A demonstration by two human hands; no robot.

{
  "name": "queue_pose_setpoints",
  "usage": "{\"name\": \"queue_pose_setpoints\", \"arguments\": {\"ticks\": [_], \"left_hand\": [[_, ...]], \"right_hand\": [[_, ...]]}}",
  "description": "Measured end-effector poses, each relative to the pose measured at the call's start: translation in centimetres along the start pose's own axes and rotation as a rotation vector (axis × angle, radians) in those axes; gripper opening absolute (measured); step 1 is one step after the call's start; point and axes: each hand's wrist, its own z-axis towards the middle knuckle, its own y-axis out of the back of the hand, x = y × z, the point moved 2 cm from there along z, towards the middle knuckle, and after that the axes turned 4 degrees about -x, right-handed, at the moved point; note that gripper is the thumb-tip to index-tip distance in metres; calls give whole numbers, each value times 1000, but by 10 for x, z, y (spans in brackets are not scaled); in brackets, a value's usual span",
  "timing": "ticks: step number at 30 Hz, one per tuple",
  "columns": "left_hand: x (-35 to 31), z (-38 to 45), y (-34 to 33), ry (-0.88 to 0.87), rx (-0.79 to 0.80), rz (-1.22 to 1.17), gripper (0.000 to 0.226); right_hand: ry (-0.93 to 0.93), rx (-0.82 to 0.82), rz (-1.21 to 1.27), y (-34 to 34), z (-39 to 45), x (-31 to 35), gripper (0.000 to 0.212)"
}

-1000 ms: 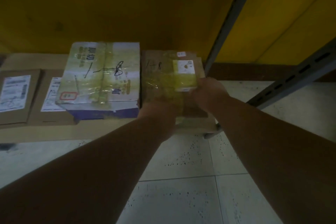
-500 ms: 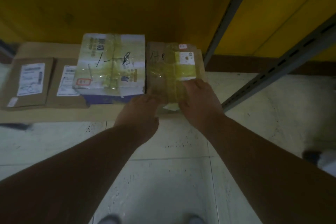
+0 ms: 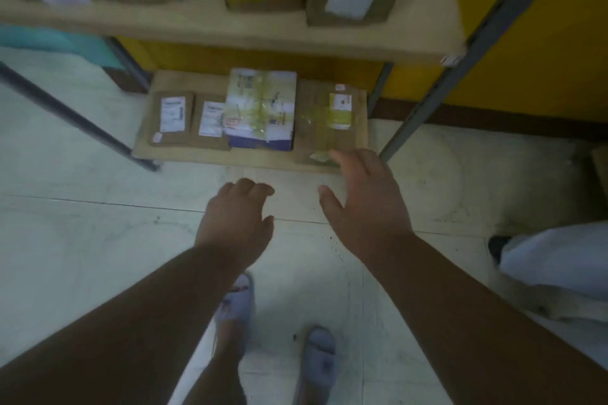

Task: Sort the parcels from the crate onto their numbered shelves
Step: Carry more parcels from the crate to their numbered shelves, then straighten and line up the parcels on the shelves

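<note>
A brown taped parcel (image 3: 324,122) with a white label lies at the right end of the bottom shelf (image 3: 184,154). Beside it on the left sits a white and purple taped box (image 3: 260,108), then two flat brown parcels (image 3: 171,117). My left hand (image 3: 235,222) hangs over the floor in front of the shelf, fingers loosely curled, holding nothing. My right hand (image 3: 363,204) is spread with straight fingers just in front of the brown parcel, apart from it.
The shelf above (image 3: 230,39) carries several brown boxes with white labels. Grey slanted uprights (image 3: 460,72) frame the rack against a yellow wall. My feet in blue slippers (image 3: 317,352) stand on pale tiles. Someone's light trouser leg (image 3: 556,260) is at the right edge.
Both hands have let go of the brown parcel and pulled back from the bottom shelf. The view has risen and backed off, bringing the upper shelf and my feet into sight.
</note>
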Motion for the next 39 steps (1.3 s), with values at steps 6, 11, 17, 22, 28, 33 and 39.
{"name": "queue_pose_setpoints", "arguments": {"ticks": [6,11,17,22,28,33,39], "left_hand": [[-50,-90,129,21,-91,3,53],[-59,-143,223,21,-231,-1,54],[-37,-173,312,-7,-377,-15,48],[18,-181,391,4,-447,-40,52],[95,-187,488,-46,-545,29,49],[131,-172,553,-73,-607,1,57],[135,-126,606,-104,-687,-32,58]], "right_hand": [[148,-7,-5,137,-51,83,55],[251,-86,-19,219,-70,154,54],[352,-183,3,276,-68,241,56],[385,-326,43,303,-64,328,56],[421,-433,118,322,-54,441,58],[386,-465,182,345,-36,503,58],[444,-567,89,380,9,539,59]]}}
